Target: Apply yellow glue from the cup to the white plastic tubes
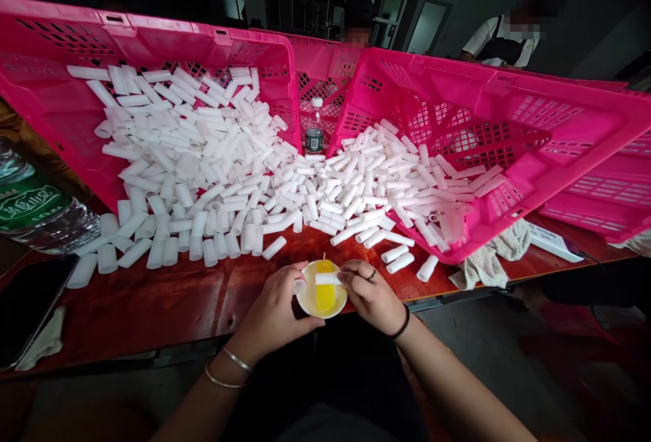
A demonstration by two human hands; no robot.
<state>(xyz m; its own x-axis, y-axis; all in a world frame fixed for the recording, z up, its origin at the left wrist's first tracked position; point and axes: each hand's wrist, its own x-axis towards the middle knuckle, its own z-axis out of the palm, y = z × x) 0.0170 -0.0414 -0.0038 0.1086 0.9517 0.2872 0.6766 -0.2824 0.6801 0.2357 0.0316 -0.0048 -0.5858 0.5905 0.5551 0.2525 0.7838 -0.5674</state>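
Observation:
My left hand [274, 306] is closed around the side of a small white dish [306, 301], with the thumb at its lower edge. A short white tube [300, 287] also sits at those fingers, its open end facing me. In the dish lies a yellow block [325, 301] with a thin stub at the top; what it is made of I cannot tell. My right hand [373, 296] pinches another white tube [326, 279], lying crosswise over the yellow block. Whether the tube touches the block is unclear. Beyond the hands spreads a heap of loose white tubes [203, 150].
Two pink crates, left [45, 69] and right [549, 157], open toward me on the red-brown table [213, 299]. A small bottle [314, 131] stands between them. A large bottle [41, 205] lies left; a cloth [491, 259] is right. A person [501, 42] is behind.

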